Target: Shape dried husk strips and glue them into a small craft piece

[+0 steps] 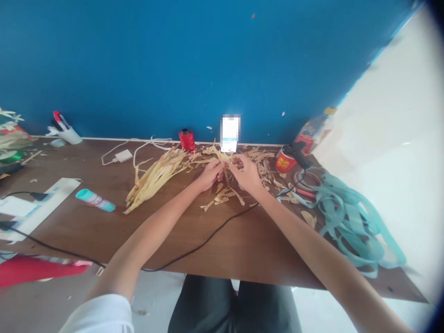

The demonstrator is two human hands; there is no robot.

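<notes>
Both my hands meet over the far middle of a brown table (104,226). My left hand (211,174) and my right hand (245,173) are closed in pinches on a piece of dried yellow leaf strip (225,162) held between them. A bundle of the same dried strips (156,178) lies to the left of my hands. Loose scraps (222,198) lie just below them, and more are scattered to the right.
A phone (230,134) leans on the blue wall behind the hands, beside a red spool (187,139). A black cable (194,249) crosses the table. Teal straps (350,217) pile at the right; a teal tube (95,200), white charger (122,156) and red cup (284,163) lie around.
</notes>
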